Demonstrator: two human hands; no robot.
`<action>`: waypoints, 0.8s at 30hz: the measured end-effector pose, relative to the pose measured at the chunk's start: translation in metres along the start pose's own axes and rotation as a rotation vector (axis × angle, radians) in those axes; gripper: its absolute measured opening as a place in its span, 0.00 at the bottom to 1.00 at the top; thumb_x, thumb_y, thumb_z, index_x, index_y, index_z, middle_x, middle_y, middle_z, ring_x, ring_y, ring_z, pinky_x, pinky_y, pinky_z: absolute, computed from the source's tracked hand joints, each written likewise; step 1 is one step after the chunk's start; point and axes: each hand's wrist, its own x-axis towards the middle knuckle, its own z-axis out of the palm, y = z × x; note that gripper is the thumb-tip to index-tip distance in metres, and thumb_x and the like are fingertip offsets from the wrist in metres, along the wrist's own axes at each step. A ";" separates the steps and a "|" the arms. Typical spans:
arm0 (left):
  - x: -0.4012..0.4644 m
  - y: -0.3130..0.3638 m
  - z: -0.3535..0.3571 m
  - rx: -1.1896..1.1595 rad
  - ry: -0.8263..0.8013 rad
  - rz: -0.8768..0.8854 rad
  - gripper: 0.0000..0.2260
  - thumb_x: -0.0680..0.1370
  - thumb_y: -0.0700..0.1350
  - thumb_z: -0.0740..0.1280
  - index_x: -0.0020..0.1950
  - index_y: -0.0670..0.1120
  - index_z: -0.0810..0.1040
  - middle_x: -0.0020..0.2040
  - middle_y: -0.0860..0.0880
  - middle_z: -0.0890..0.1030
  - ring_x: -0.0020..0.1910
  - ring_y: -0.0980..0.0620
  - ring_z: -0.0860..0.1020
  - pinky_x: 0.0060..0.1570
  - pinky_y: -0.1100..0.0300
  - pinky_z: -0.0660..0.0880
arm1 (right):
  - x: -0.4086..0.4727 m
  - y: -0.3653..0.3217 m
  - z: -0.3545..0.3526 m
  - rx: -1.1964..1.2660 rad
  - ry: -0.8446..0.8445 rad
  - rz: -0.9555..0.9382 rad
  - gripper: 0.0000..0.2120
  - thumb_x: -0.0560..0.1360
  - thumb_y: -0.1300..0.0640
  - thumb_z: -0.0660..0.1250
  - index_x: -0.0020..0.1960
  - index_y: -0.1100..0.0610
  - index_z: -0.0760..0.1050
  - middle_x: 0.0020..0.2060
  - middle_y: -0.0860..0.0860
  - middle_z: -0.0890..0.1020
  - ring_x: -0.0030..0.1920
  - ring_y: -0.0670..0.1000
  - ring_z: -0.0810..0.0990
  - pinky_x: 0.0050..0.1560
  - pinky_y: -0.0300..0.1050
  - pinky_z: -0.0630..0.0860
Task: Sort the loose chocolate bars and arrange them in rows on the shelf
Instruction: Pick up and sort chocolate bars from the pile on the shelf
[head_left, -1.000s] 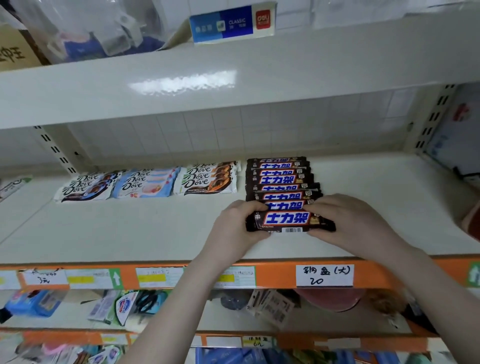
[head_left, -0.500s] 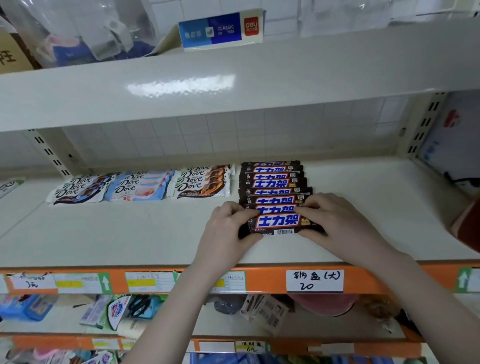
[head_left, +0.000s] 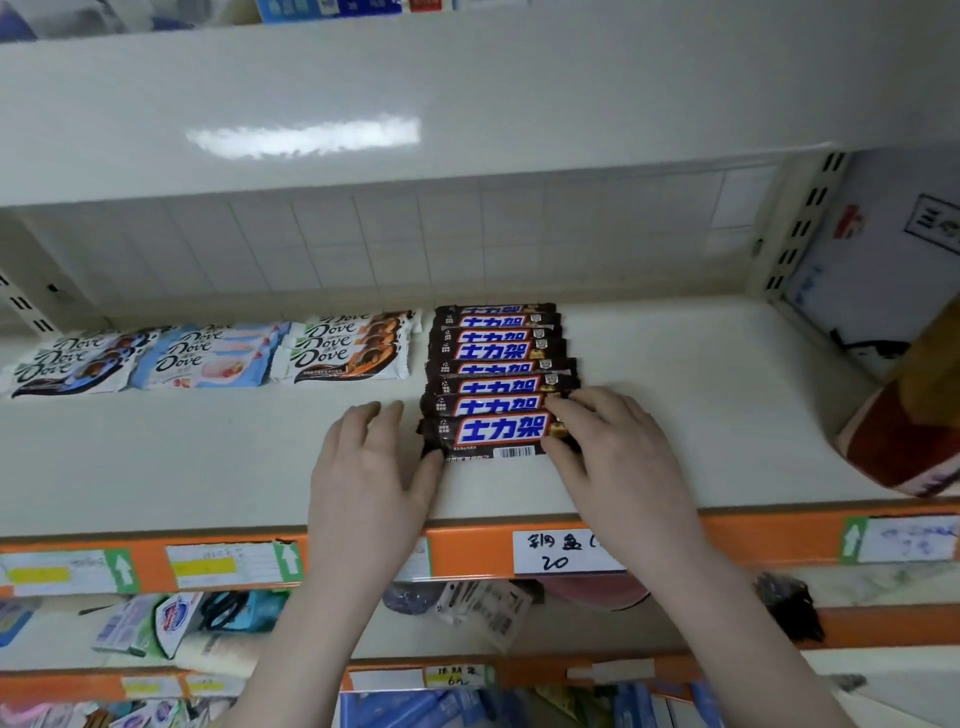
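1. The front Snickers bar (head_left: 501, 435) lies flat on the white shelf (head_left: 727, 415), label up with its barcode edge toward the orange shelf lip (head_left: 467, 551). It overlaps the bar behind it, so the Snickers row (head_left: 501, 358) reads as one shingled column running toward the back wall.

2. The left hand (head_left: 374, 467) rests on the shelf at the bar's left end. Its fingers lie fairly straight on the shelf beside the row and its thumb touches the wrapper's crimped end; it grips nothing. Judging by the contact, it serves as a stop that squares that end with the row.

3. The right hand (head_left: 613, 452) covers the bar's right end, fingers bent down over the wrapper and over the end of the next bar back. Whether they pinch the wrapper or merely press on it, I cannot tell. The pose suits nudging the ends into line.

4. Three groups of Dove bars sit left of the Snickers, kept apart by flavour: dark Dove bars (head_left: 72, 364), light blue Dove bars (head_left: 208, 361) and orange-trimmed Dove bars (head_left: 348, 348). Each stack is overlapped the same way, so the sorting looks largely done.

5. Handwritten price tags (head_left: 561, 551) on the lip face outward, and a brown package (head_left: 904, 436) sits at the shelf's right end, well apart from the rows.
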 end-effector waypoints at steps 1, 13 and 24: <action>-0.002 -0.003 -0.003 0.010 0.008 -0.030 0.24 0.73 0.50 0.68 0.66 0.40 0.72 0.63 0.40 0.74 0.63 0.42 0.70 0.62 0.50 0.66 | -0.001 -0.007 0.001 0.004 0.016 0.022 0.12 0.73 0.57 0.67 0.55 0.58 0.76 0.49 0.54 0.80 0.49 0.55 0.77 0.50 0.49 0.75; -0.029 -0.139 -0.098 0.070 0.105 -0.269 0.26 0.72 0.48 0.69 0.67 0.38 0.71 0.64 0.37 0.73 0.65 0.39 0.68 0.66 0.48 0.63 | 0.001 -0.169 0.052 -0.024 -0.091 -0.028 0.18 0.74 0.52 0.65 0.61 0.58 0.74 0.56 0.56 0.78 0.59 0.57 0.74 0.61 0.51 0.70; -0.080 -0.376 -0.239 0.257 0.205 -0.525 0.27 0.75 0.53 0.64 0.71 0.44 0.64 0.68 0.42 0.68 0.69 0.43 0.63 0.67 0.51 0.62 | 0.014 -0.417 0.144 0.116 -0.213 -0.193 0.22 0.76 0.46 0.59 0.67 0.54 0.67 0.66 0.54 0.70 0.67 0.54 0.65 0.66 0.49 0.61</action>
